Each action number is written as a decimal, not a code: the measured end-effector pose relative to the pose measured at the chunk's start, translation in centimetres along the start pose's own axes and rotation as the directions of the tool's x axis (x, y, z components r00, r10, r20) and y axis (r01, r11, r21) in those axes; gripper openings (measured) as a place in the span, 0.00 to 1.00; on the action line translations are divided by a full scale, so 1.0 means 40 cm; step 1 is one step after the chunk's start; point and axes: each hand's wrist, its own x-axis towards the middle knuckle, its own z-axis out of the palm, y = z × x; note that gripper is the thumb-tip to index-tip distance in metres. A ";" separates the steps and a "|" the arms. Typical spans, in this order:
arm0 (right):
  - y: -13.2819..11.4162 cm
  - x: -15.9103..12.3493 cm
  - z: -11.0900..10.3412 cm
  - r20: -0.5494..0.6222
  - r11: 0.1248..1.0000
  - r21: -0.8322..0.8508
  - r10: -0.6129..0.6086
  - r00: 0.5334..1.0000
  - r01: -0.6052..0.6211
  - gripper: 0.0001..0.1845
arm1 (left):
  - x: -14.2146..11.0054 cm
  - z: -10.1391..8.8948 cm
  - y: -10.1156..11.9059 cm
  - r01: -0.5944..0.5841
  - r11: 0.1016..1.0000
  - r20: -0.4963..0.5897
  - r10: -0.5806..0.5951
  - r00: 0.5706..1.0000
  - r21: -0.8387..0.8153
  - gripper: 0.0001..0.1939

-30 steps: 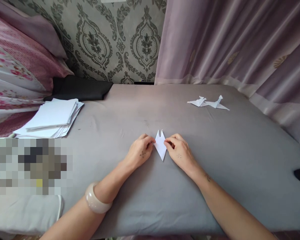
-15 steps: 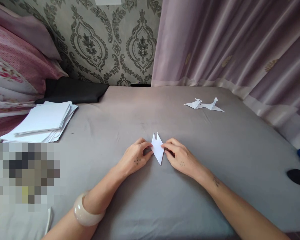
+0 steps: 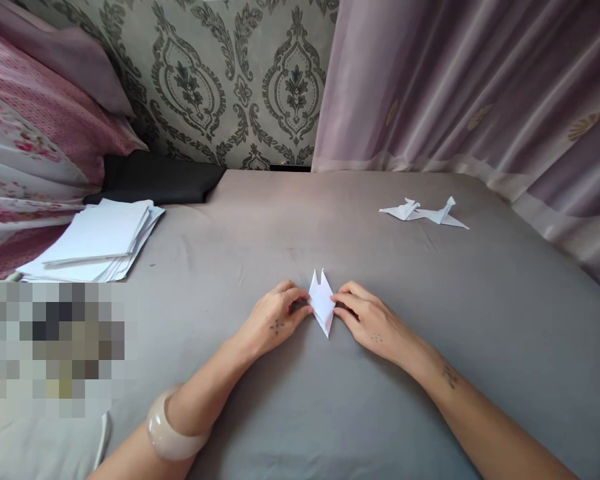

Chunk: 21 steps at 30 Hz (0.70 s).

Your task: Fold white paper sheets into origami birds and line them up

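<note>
A small folded white paper (image 3: 323, 305), kite-shaped with two narrow points at its far end, is held between my hands just above or on the grey cloth. My left hand (image 3: 280, 315) pinches its left edge between thumb and fingers. On the opposite edge, my right hand (image 3: 367, 317) grips with thumb and fingertips. The paper's near end tapers to a single point facing me. A pale bangle (image 3: 173, 427) circles my left forearm.
Two folded paper birds (image 3: 405, 210) lie at the back right. At the left stands a stack of white paper sheets (image 3: 97, 230), with a black folded item (image 3: 160, 179) behind it. Purple curtains (image 3: 405, 87) hang along the right; a blurred patch (image 3: 70, 347) covers the lower left.
The view has shifted slightly, so the surroundings sit a little differently in the picture. Both hands keep their hold on the folded paper, whose lower part now shows a slightly raised fold.
</note>
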 end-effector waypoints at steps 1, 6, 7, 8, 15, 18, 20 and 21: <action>0.002 0.000 0.003 -0.016 1.000 0.014 0.002 1.000 -0.002 0.13 | 0.000 0.000 -0.001 -0.004 1.000 -0.003 0.004 1.000 0.001 0.11; 0.003 0.001 0.025 -0.117 0.999 0.042 0.021 0.993 -0.016 0.14 | -0.001 0.004 -0.003 0.005 1.000 -0.003 -0.005 1.000 0.031 0.11; 0.002 0.002 0.028 -0.136 0.999 0.043 0.030 0.990 -0.024 0.14 | 0.000 0.006 -0.003 0.007 0.999 -0.015 -0.007 1.000 0.034 0.10; 0.002 0.003 0.031 -0.151 0.998 0.044 0.040 0.988 -0.033 0.13 | 0.001 0.008 -0.003 0.010 0.999 -0.031 -0.009 0.999 0.035 0.09; 0.004 0.009 0.041 -0.183 0.993 0.073 0.108 0.977 -0.096 0.07 | 0.010 0.020 -0.001 0.069 0.997 -0.071 -0.066 0.995 0.034 0.11; 0.001 0.007 0.043 -0.181 0.987 0.078 0.151 0.972 -0.139 0.05 | 0.009 0.021 0.002 0.084 0.995 -0.079 -0.080 0.994 0.046 0.10; -0.003 0.005 0.042 -0.171 0.984 0.089 0.167 0.971 -0.154 0.05 | 0.008 0.021 0.004 0.082 0.995 -0.076 -0.079 0.994 0.047 0.10; -0.005 0.004 0.041 -0.166 0.985 0.090 0.163 0.973 -0.149 0.07 | 0.008 0.021 0.005 0.078 0.996 -0.075 -0.075 0.994 0.047 0.10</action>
